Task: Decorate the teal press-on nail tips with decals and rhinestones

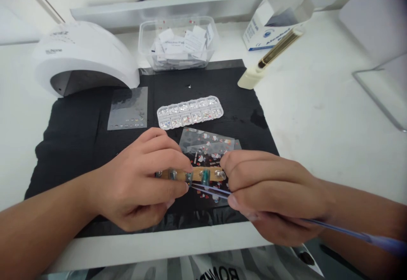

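Note:
My left hand [149, 178] is closed around a tan nail-tip stand [182, 175], its thumb and index finger pinching near a teal nail tip [188, 178] on it. Another teal nail tip [205, 176] stands on the bar further right. My right hand [276, 191] grips a pair of purple tweezers [216, 191], whose points reach the lower edge of the pinched nail tip. Whether the points hold anything is too small to tell. Beneath both hands lie clear sticker sheets [206, 139] with small red and white designs, partly hidden by the fingers.
A divided case of rhinestones [190, 112] and another clear sheet [129, 108] lie on the black mat [79, 123]. Behind are a white nail lamp [92, 51], a plastic tub [149, 42] of alcohol pads, a cream-and-gold device [251, 78] and an alcohol pad box [259, 30].

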Demonstrator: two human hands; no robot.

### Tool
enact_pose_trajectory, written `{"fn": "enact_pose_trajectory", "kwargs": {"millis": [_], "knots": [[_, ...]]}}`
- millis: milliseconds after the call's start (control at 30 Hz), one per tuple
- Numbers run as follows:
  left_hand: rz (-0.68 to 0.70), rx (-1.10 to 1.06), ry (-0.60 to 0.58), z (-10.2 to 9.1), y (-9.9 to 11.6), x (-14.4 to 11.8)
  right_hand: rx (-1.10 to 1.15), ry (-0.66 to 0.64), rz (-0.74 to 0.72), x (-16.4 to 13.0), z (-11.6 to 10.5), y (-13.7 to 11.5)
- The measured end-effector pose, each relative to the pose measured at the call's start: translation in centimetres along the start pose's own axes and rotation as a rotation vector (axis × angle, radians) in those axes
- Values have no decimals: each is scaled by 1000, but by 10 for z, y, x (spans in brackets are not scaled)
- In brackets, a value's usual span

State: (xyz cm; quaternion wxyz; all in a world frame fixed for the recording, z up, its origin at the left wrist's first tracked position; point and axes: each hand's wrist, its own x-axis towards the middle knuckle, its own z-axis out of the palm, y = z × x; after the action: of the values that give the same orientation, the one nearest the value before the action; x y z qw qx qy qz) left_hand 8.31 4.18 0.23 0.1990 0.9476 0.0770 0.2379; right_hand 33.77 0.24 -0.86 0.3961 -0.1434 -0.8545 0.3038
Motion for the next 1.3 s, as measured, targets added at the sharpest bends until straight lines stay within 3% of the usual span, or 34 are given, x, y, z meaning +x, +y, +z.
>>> {"fn": "enact_pose_trajectory", "kwargs": {"millis": [933,1200,1300], "knots": [[-10,9,-8,4,0,-2,-17,-1,-3,-2,-1,0],[-19,7,-19,4,0,0,25,67,11,-4,-2,-2],[-28,12,-26,4,0,0,74,153,62,-5,-6,-2]]}}
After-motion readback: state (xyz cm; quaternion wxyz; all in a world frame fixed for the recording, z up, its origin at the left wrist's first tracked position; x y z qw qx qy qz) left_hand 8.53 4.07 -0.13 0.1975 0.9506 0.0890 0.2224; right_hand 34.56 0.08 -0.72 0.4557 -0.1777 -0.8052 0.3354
